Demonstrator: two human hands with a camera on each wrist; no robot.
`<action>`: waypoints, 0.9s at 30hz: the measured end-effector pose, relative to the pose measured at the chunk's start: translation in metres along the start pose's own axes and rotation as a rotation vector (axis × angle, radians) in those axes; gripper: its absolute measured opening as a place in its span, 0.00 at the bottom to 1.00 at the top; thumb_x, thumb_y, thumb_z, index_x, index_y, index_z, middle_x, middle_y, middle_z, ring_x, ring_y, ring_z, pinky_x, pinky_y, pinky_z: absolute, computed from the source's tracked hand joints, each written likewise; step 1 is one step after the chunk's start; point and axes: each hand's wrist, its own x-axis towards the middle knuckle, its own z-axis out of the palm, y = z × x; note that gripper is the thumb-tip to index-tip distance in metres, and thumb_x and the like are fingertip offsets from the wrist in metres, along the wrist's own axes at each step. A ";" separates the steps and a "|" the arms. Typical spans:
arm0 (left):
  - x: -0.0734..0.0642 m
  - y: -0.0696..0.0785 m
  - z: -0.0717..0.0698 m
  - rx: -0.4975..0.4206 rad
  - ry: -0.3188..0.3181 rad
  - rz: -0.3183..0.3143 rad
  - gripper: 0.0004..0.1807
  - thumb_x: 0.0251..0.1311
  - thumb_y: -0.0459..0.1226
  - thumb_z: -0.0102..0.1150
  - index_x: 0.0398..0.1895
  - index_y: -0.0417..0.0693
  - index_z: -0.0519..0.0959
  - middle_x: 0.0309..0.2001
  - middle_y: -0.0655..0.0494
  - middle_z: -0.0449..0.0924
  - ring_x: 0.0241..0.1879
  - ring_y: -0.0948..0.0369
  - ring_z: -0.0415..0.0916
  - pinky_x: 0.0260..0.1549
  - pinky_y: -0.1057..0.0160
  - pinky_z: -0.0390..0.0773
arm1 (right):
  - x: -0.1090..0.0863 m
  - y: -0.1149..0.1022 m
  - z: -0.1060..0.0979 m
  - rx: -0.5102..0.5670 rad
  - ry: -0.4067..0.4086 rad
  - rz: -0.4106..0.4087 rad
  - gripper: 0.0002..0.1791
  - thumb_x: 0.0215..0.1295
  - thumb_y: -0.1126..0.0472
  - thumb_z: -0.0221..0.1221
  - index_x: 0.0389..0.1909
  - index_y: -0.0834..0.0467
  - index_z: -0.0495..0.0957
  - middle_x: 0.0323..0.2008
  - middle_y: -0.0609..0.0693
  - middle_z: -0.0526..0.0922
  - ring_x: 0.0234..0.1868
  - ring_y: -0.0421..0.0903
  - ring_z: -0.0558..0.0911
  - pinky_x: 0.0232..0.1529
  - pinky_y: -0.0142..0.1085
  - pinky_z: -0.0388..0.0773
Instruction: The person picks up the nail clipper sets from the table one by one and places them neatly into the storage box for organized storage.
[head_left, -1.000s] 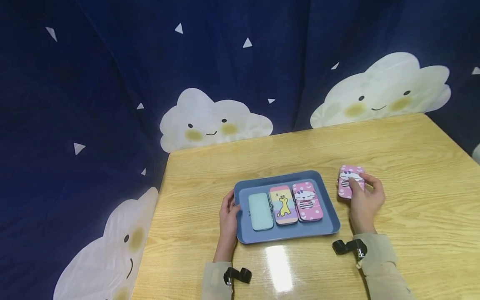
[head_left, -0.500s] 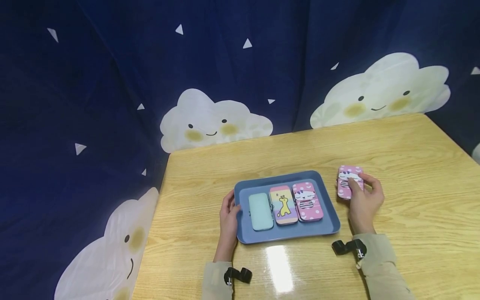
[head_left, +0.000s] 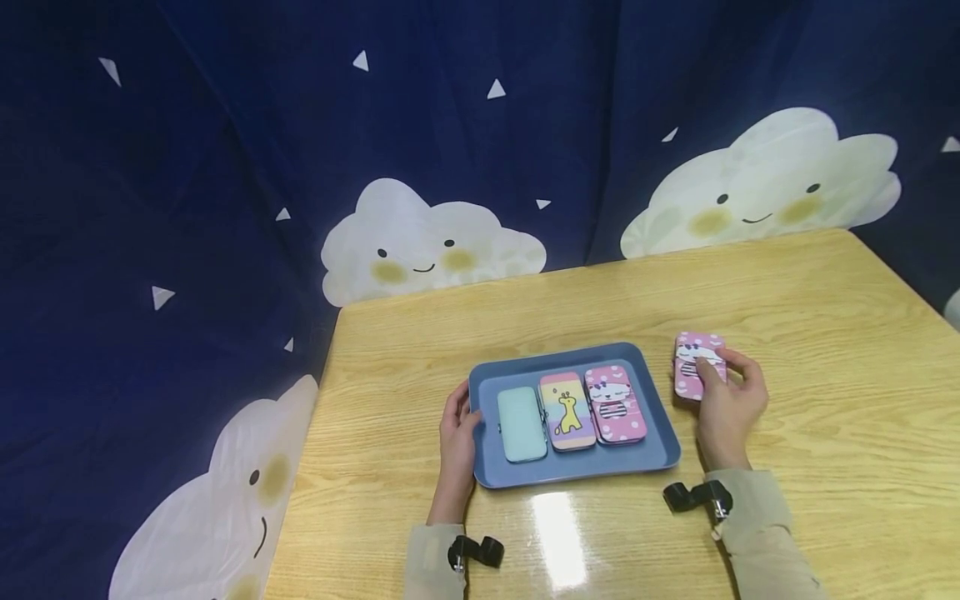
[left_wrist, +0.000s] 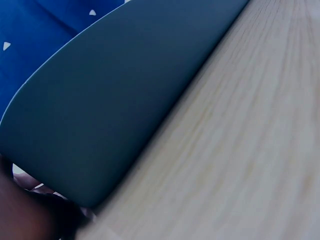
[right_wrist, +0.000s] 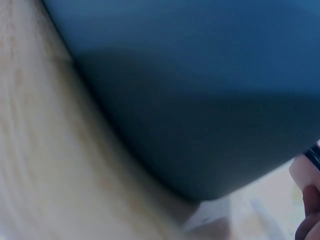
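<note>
My left hand (head_left: 457, 433) grips the left rim of a blue tray (head_left: 517, 477), its thumb lapping over the edge and its fingers along the outside. To the right of the tray, my right hand (head_left: 731, 408) holds a small pink case with a cat print (head_left: 691, 385), thumb on its top face. Three cases lie side by side in the tray: a mint-green one (head_left: 522, 423), a pastel-striped one with a giraffe (head_left: 567, 411) and a pink cat case (head_left: 617, 403). The tray's outer wall (left_wrist: 110, 95) fills much of the left wrist view; some left fingers are hidden behind it.
Everything stands on a light wooden table (head_left: 390, 358). A dark blue curtain (head_left: 480, 142) with white clouds and triangles hangs behind the table and along its left side. Black camera mounts (head_left: 476, 551) sit on both wrists.
The right hand and the pink case in it have shifted very slightly to the left. The left hand, the tray and the cases in it have kept their places.
</note>
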 end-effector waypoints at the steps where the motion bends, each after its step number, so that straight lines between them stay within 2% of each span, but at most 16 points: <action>1: 0.000 0.000 0.000 0.000 -0.001 0.002 0.30 0.64 0.26 0.45 0.72 0.41 0.63 0.70 0.43 0.64 0.72 0.50 0.59 0.68 0.52 0.59 | 0.000 0.001 0.000 0.000 0.000 0.001 0.17 0.56 0.73 0.67 0.46 0.60 0.80 0.37 0.53 0.81 0.27 0.40 0.83 0.23 0.29 0.79; 12: 0.000 0.002 0.000 0.005 0.008 -0.001 0.31 0.63 0.26 0.45 0.72 0.40 0.63 0.70 0.43 0.65 0.71 0.50 0.60 0.68 0.51 0.59 | -0.002 0.001 0.000 0.001 -0.002 -0.004 0.16 0.56 0.72 0.67 0.46 0.59 0.80 0.35 0.53 0.82 0.26 0.40 0.83 0.22 0.29 0.79; 20: 0.000 0.001 0.000 0.005 0.003 0.005 0.30 0.64 0.26 0.45 0.72 0.39 0.63 0.70 0.42 0.64 0.72 0.49 0.59 0.68 0.51 0.59 | -0.004 -0.001 0.001 -0.026 -0.002 -0.018 0.16 0.56 0.72 0.67 0.45 0.59 0.80 0.38 0.53 0.80 0.25 0.39 0.82 0.22 0.28 0.78; 27: 0.000 0.002 0.000 0.014 0.005 -0.003 0.31 0.64 0.26 0.45 0.72 0.40 0.63 0.70 0.43 0.65 0.72 0.50 0.59 0.68 0.50 0.58 | -0.005 -0.001 0.001 -0.004 -0.010 -0.004 0.16 0.57 0.72 0.66 0.46 0.59 0.79 0.38 0.53 0.80 0.26 0.40 0.83 0.22 0.29 0.79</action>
